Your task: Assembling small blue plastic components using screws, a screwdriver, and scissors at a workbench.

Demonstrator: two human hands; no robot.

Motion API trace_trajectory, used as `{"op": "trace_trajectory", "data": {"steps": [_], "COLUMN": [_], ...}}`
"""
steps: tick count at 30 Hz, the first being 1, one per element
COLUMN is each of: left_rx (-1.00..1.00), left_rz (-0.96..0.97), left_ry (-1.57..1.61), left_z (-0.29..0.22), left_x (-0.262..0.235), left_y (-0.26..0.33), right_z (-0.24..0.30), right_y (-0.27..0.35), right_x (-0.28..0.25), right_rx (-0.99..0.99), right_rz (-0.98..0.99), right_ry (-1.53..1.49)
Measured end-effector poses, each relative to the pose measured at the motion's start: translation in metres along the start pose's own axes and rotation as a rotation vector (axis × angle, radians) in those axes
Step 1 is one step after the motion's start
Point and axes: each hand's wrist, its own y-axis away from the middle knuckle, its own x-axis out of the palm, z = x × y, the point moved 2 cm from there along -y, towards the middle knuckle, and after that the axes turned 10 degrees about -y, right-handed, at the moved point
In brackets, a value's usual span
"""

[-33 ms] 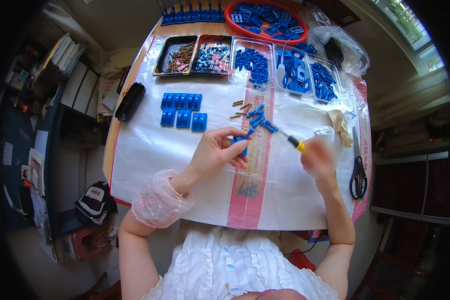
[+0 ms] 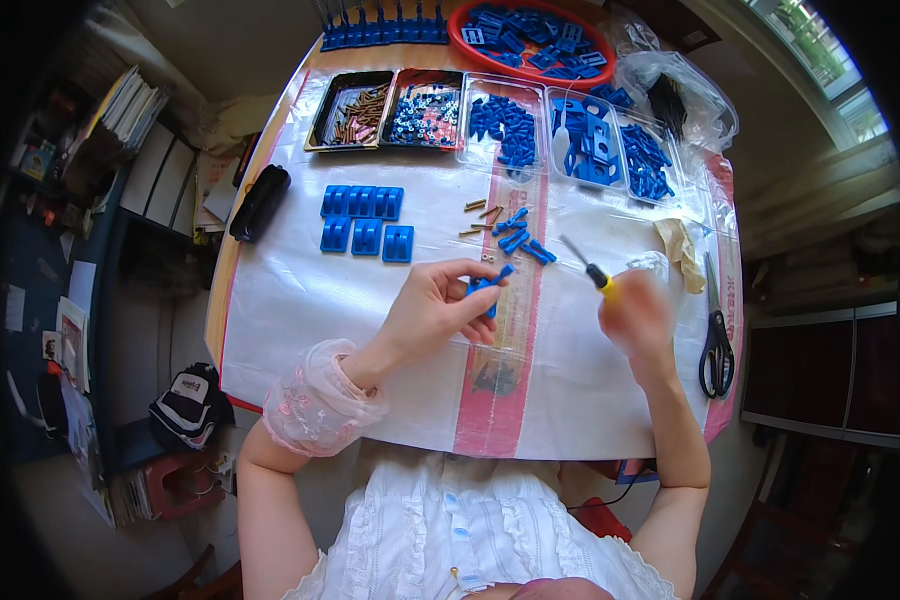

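Observation:
Thumb and fingers of my left hand (image 2: 425,305) pinch a blue plastic part (image 2: 485,296) over the striped sheet. A small blue piece sticks up from it, and my fingers cover much of the rest. My right hand (image 2: 638,315), blurred, is closed round the handle of a screwdriver (image 2: 597,276) with a yellow and black grip. Its shaft points up and to the left, apart from the blue part. Beyond my left hand lie loose brass screws (image 2: 476,206) and small blue pegs (image 2: 513,241). Two rows of blue blocks (image 2: 367,237) sit to the left.
Trays along the back hold brass screws (image 2: 363,115), small nuts (image 2: 425,115) and blue pieces (image 2: 505,125). A red basin (image 2: 460,48) of blue parts stands behind them. Black scissors (image 2: 716,355) lie at the right edge, a black case (image 2: 261,203) at the left.
The screwdriver has swung a little, its tip now higher and farther from the blue pegs. The small blue piece in my left hand has shifted slightly.

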Motion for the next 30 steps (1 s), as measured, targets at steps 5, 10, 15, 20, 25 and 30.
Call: {"op": "trace_trajectory", "data": {"steps": [5, 10, 15, 20, 25, 30], "left_rx": [0.002, 0.269, 0.542, 0.707, 0.812, 0.838], "left_rz": [0.035, -0.025, -0.106, -0.132, -0.131, -0.138], "left_ry": [-0.179, -0.527, -0.854, -1.009, -1.141, -1.165], "left_z": [-0.003, -0.006, -0.006, -0.006, -0.004, -0.002], "left_x": [0.011, 0.014, 0.020, 0.024, 0.028, 0.031], "left_y": [0.007, 0.012, 0.015, 0.018, 0.022, 0.023], "right_z": [-0.019, -0.014, -0.021, -0.031, -0.022, -0.023], "right_y": [-0.001, 0.004, 0.007, 0.011, 0.008, 0.007], "right_x": [0.010, 0.024, 0.023, 0.018, 0.029, 0.038], "right_rx": [0.087, 0.147, -0.006, 0.031, -0.138, -0.244], "right_rz": [0.111, 0.076, 0.096, 0.107, 0.187, 0.252], "right_ry": [-0.371, -0.468, -0.231, -0.127, 0.062, 0.156]}}
